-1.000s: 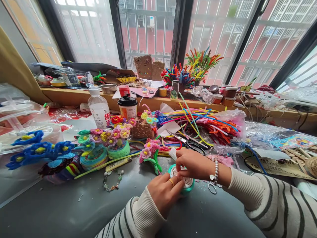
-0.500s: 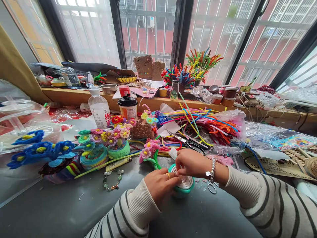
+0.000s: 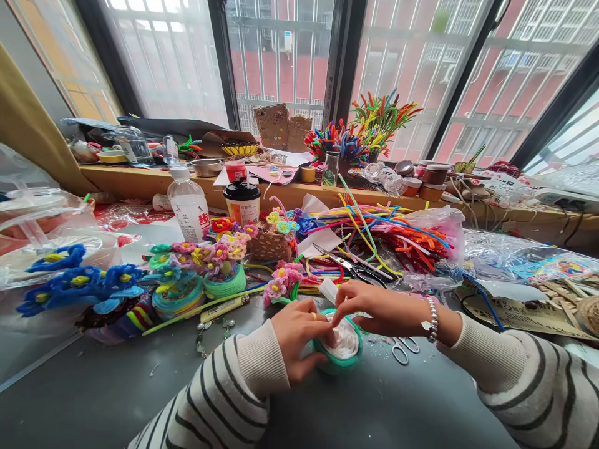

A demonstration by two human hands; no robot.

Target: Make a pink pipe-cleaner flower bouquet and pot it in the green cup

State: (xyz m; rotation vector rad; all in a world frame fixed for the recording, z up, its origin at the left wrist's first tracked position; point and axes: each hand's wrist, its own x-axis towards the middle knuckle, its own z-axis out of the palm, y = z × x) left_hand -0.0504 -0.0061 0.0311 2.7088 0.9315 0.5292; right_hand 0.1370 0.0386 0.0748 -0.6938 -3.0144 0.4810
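Note:
A small green cup point(image 3: 344, 363) stands on the grey tabletop, filled with soft white swirled material point(image 3: 345, 340). My left hand point(image 3: 299, 340) grips the cup's left side, its thumb at the rim and its fingertips reaching onto the white filling. From the right, my right hand point(image 3: 381, 308) bends over the cup's far edge. Its index finger points down at the filling and its thumb is apart from it; I see nothing held there. Just behind the cup are a pale translucent piece point(image 3: 329, 290) and pink pipe-cleaner flowers point(image 3: 281, 280) with green stems.
Silver scissor handles point(image 3: 405, 350) lie right of the cup, and black-handled scissors point(image 3: 365, 273) lie behind it. Pipe-cleaner flower pots point(image 3: 224, 282) stand at left, near a bead bracelet point(image 3: 202, 340). Loose pipe cleaners point(image 3: 402, 234) pile up behind. A water bottle point(image 3: 187, 202) and lidded cup point(image 3: 242, 202) stand farther back.
My right hand has shifted right and its fingers have spread from a pinch. My left hand has moved slightly left and up, baring more of the white filling. More of the silver scissors shows.

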